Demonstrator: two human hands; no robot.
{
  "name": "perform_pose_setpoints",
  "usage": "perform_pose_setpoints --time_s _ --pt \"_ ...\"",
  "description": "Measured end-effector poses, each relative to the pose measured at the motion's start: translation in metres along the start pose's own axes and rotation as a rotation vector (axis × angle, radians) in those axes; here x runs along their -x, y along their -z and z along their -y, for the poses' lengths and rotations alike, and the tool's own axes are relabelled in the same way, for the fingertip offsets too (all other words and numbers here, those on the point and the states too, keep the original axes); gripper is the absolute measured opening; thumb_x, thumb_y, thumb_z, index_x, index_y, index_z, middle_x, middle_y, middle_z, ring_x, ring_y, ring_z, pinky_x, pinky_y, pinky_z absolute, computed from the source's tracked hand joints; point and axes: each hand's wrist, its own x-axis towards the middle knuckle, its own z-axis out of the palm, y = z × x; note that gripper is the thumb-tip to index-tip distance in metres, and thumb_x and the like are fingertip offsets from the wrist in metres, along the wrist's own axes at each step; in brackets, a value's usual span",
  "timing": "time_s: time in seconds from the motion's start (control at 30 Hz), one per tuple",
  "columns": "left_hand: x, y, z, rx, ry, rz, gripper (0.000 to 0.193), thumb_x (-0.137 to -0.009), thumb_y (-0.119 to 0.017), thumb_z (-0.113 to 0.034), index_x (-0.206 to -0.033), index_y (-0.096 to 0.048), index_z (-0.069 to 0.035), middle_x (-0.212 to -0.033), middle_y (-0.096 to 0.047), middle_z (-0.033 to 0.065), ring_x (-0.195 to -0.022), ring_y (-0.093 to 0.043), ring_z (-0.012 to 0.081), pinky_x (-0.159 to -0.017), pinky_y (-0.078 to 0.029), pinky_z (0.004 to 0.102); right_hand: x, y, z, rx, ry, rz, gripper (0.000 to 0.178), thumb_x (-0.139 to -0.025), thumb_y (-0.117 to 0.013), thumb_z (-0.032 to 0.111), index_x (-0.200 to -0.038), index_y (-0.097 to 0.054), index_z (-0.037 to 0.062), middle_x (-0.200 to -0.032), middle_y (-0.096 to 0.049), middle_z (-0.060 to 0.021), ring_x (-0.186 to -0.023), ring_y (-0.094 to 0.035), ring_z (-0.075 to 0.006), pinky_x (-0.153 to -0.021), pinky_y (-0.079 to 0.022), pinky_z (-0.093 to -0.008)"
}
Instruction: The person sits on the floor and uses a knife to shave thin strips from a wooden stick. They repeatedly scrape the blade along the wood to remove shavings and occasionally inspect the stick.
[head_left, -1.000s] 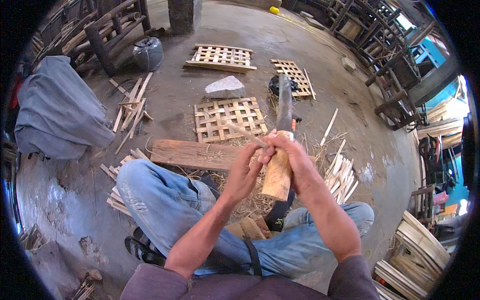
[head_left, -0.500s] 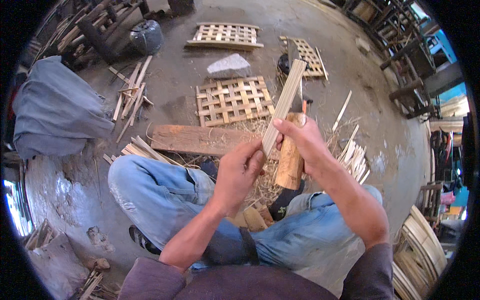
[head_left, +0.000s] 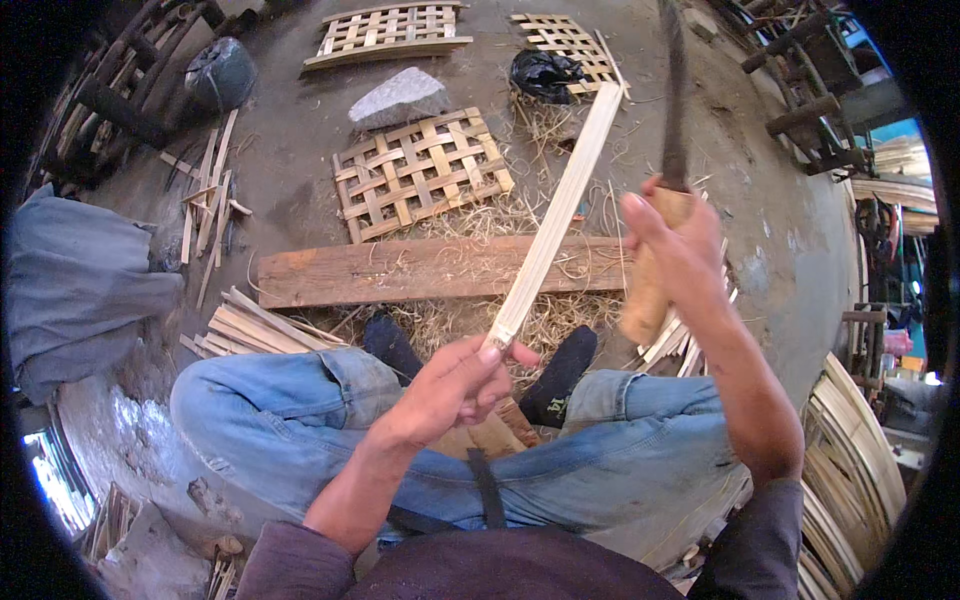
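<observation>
My left hand (head_left: 462,385) pinches the lower end of a pale bamboo strip (head_left: 558,215), which slants up and to the right above a wooden plank. The strip's face shows fine lengthwise lines. My right hand (head_left: 682,240) is wrapped round the thick wooden handle of a long knife (head_left: 650,290). Its dark blade points away from me and runs up to the top edge of the view. The knife and the strip are apart. Beneath them lies the reddish plank (head_left: 430,275), with curly shavings (head_left: 500,325) around it.
A woven bamboo panel (head_left: 420,175) lies beyond the plank, with a grey stone (head_left: 400,98) behind it. Two more panels lie farther off, one beside a black plastic bag (head_left: 545,75). Split strips (head_left: 262,330) are piled by my left knee. A grey cloth (head_left: 90,290) drapes at left.
My right hand has moved right, away from the strip, with the knife. My left hand now holds the strip at its lower end, lower down. The view has shifted.
</observation>
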Motion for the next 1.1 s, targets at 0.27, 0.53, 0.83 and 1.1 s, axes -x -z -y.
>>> perform_pose_setpoints --time_s 0.27,0.53,0.83,1.1 --pt "-0.006 0.004 -0.004 -0.060 -0.027 -0.202 0.035 -0.104 -0.037 -0.031 -0.104 -0.053 0.000 -0.059 -0.043 -0.0029 -0.042 -0.032 0.0013 -0.037 -0.027 0.0173 0.038 -0.011 -0.051 0.905 0.519 0.437 0.026 -0.083 -0.063 0.011 -0.106 -0.055 0.0044 -0.086 -0.064 -0.0141 -0.074 -0.066 -0.0326 -0.062 -0.054 -0.0416" --pt "-0.006 0.006 -0.003 -0.188 -0.092 -0.184 0.036 -0.104 -0.038 -0.032 -0.103 -0.054 -0.001 -0.062 -0.047 -0.0026 -0.044 -0.036 0.0021 -0.040 -0.031 0.0174 0.002 -0.007 -0.054 0.571 0.463 0.044 0.027 -0.085 -0.070 0.012 -0.105 -0.054 0.0023 -0.091 -0.065 -0.0122 -0.074 -0.066 -0.0219 -0.065 -0.055 -0.0331" --pt "-0.025 0.009 0.023 -0.597 -0.178 -0.093 0.054 -0.103 -0.034 -0.044 -0.123 -0.054 0.002 -0.108 -0.062 0.0117 -0.098 -0.059 0.0183 -0.087 -0.048 0.0344 0.026 -0.034 -0.044 -0.430 -0.125 0.092 0.036 -0.082 -0.074 0.008 -0.112 -0.055 0.0015 -0.095 -0.066 -0.0043 -0.080 -0.064 -0.0114 -0.070 -0.054 -0.0266" --pt "-0.058 -0.011 -0.035 -0.570 -0.407 -0.346 0.032 -0.097 -0.058 -0.028 -0.117 -0.058 -0.003 -0.096 -0.062 0.0032 -0.087 -0.058 0.0099 -0.075 -0.049 0.0258 0.069 -0.049 -0.036 -0.415 -0.066 0.340 0.041 -0.081 -0.075 0.008 -0.116 -0.056 -0.0001 -0.100 -0.066 -0.0054 -0.090 -0.063 -0.0116 -0.082 -0.052 -0.0287"
